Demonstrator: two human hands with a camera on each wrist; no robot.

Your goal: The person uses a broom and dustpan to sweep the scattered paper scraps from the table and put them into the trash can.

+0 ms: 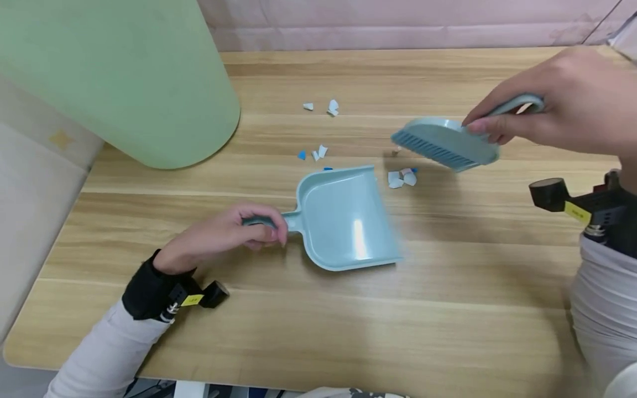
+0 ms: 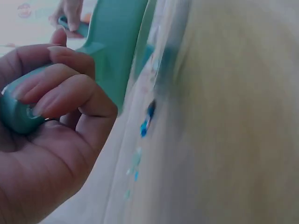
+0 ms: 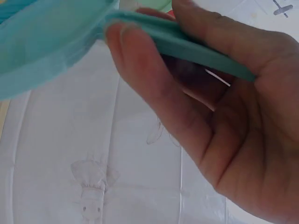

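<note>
Two hands grip a smooth plastic dustpan (image 1: 348, 221) and ribbed brush (image 1: 443, 143)

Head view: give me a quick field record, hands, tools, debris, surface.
left hand: grips dustpan handle
dustpan: light blue, flat on the table, mouth toward the scraps
right hand: grips brush handle
brush: light blue, held above the table, bristles down, right of the scraps
scraps: white and blue bits, scattered beyond and beside the dustpan mouth
bin: pale green, far left
table: wood grain
</note>
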